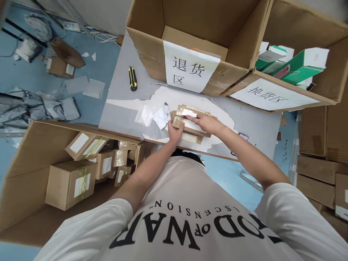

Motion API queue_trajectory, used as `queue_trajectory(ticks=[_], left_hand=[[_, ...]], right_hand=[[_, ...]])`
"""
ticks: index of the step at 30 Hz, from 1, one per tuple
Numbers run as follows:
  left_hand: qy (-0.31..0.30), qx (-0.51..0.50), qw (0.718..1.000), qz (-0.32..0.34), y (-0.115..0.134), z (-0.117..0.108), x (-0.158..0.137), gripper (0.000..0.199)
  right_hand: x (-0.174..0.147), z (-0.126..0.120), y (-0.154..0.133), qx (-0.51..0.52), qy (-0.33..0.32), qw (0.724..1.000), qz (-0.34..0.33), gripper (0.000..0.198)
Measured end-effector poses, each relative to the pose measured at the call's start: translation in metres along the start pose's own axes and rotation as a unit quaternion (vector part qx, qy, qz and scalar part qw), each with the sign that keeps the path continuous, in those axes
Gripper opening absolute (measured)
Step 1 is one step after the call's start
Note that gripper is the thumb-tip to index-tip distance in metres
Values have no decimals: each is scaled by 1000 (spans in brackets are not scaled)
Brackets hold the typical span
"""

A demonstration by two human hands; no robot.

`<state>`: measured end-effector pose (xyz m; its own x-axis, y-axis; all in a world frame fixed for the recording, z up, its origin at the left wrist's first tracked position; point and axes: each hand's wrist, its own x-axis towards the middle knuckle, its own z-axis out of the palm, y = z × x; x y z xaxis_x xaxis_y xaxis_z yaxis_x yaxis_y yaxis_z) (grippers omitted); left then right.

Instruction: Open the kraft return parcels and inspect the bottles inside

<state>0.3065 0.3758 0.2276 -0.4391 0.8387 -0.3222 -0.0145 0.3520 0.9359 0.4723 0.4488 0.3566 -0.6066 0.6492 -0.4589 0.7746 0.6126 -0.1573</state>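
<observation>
A small brown cardboard box (196, 131) with a white label and clear tape lies on the worktable in front of me. My left hand (176, 132) grips its left end, the thumb and fingers around the corner. Over the top of the box, my right hand (208, 123) is closed on a slim red-and-black utility knife (184, 116), its index finger stretched along the handle. The tip of the knife points left at the taped end of the box. Another taped piece of cardboard (191, 138) shows partly under the box. Crumpled white paper (162, 116) lies just left of my hands.
A yellow-and-black utility knife (132, 78) rests on the grey table (119, 81). Two large cartons (152, 59) (301, 32) stand along the far side, one holding green-and-white boxes (304, 69). A big carton (21, 174) of parcels is at lower left. A phone (243, 136) lies right.
</observation>
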Motion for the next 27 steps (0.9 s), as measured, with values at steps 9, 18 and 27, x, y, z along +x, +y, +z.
queue_trajectory(ticks=[9, 18, 27], left_hand=[[7, 52, 999, 8, -1, -1, -1, 55], [16, 96, 995, 24, 2, 1, -4, 50], [4, 138, 989, 60, 0, -3, -9, 48]], right_hand=[[-17, -10, -5, 8, -59, 998, 31, 67], [-111, 15, 57, 39, -80, 988, 125, 63], [-158, 27, 50, 37, -74, 983, 163, 70]])
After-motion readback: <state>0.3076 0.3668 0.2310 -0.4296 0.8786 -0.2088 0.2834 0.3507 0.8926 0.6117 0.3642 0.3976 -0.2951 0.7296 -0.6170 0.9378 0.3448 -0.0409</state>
